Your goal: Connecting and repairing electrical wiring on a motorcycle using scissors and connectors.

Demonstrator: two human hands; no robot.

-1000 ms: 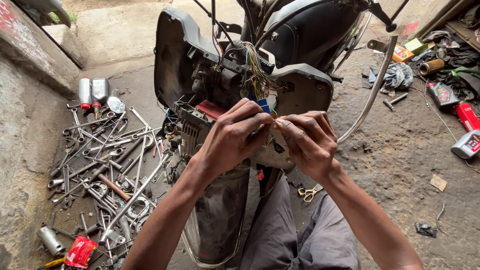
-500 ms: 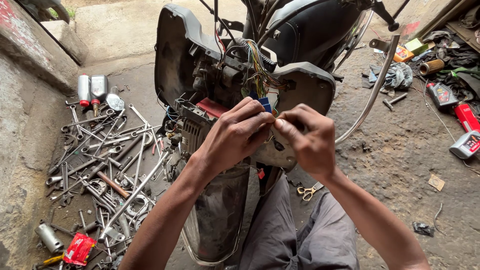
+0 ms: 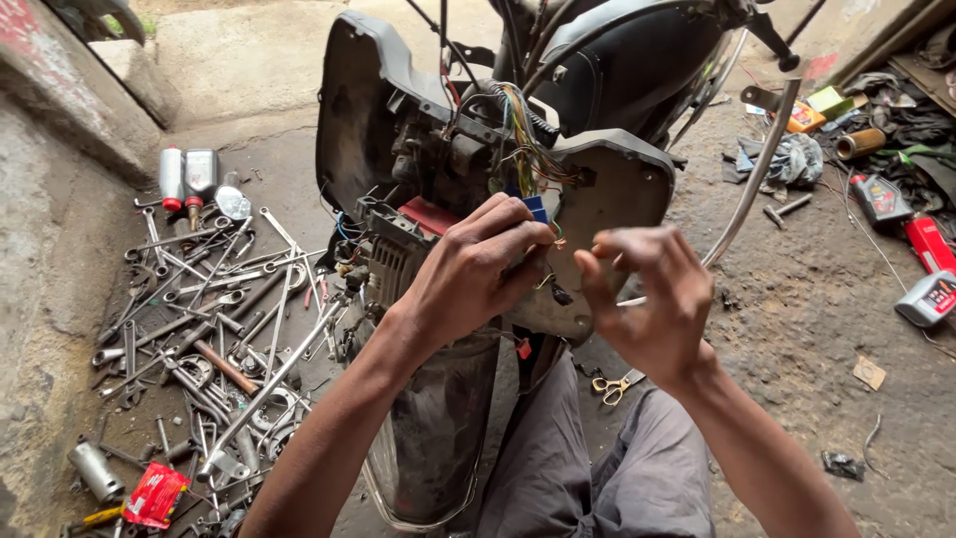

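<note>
A person works on the wiring of a stripped scooter (image 3: 597, 60) at centre frame, its front panels (image 3: 617, 199) already off and a bundle of coloured wires (image 3: 528, 139) hanging exposed. The left hand (image 3: 478, 269) is closed around a small blue connector (image 3: 536, 208) at the end of those wires, just below the bundle; the right hand (image 3: 652, 299) hovers just beside it, fingers half curled and pinched near a thin wire, though whether it grips anything cannot be told. Judging by the bare harness and loose parts, the electrical job looks mid-way, with reassembly yet to come. Spanners (image 3: 199, 319) lie scattered on the floor at left, with spray cans (image 3: 184, 179) above them and scissors (image 3: 609, 384) by the person's knee. The connector is mostly hidden by fingers, the scooter's top is cut off, and clutter at upper right is hard to make out.
</note>
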